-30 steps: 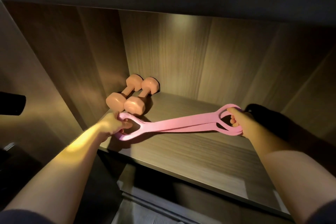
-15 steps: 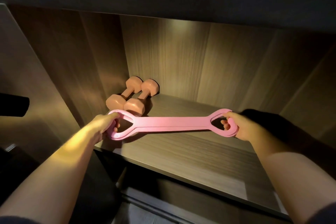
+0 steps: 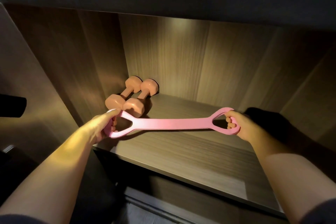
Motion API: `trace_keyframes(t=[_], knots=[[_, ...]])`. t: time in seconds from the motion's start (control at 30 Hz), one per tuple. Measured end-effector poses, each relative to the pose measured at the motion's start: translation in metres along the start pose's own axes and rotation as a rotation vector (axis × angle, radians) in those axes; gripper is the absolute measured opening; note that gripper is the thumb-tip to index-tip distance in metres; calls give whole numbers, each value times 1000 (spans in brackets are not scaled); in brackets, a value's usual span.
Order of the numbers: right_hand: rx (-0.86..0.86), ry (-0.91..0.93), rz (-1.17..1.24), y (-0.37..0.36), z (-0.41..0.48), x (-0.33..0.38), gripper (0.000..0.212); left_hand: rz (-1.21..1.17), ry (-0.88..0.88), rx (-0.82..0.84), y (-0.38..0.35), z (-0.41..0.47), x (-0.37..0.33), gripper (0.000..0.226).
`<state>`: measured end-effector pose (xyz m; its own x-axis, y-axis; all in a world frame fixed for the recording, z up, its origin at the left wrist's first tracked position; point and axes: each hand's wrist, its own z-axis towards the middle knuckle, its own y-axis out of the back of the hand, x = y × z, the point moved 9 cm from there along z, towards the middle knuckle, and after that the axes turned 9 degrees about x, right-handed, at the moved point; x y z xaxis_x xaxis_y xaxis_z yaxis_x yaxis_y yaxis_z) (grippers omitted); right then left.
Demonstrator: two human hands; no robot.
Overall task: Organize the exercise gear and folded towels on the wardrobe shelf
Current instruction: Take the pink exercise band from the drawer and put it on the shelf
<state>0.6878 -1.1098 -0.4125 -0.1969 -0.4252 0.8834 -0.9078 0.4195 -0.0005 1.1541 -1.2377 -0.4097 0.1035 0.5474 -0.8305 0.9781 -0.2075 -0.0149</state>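
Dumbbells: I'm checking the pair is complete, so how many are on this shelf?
2. The left dumbbell lies by the left wall; the right dumbbell lies alongside it, at the back left. None seem hidden.

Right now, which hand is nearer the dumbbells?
Left. The left hand grips one loop of the pink band just in front of the dumbbells; the right hand grips the other loop, well off to their right.

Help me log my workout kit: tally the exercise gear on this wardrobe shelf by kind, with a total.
peach hexagonal-ended dumbbells: 2
pink figure-eight rubber resistance band: 1
Total: 3
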Motion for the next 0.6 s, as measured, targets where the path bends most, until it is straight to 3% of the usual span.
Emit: trace_keyframes(t=[0.13, 0.37, 0.5, 0.6], knots=[[-70, 66, -38, 4, -1, 6, 11, 166, -147, -99, 7, 5, -13, 33], [47, -14, 3, -37, -10, 4, 12, 149, -121, -112, -24, -11, -18, 38], [157, 0, 74, -86, -17, 22, 17, -19, -139, 20, -73, -32, -39, 24], [307, 22, 100, -124, -30, 37, 14, -95, -174, 217, -114, -53, -56, 14]])
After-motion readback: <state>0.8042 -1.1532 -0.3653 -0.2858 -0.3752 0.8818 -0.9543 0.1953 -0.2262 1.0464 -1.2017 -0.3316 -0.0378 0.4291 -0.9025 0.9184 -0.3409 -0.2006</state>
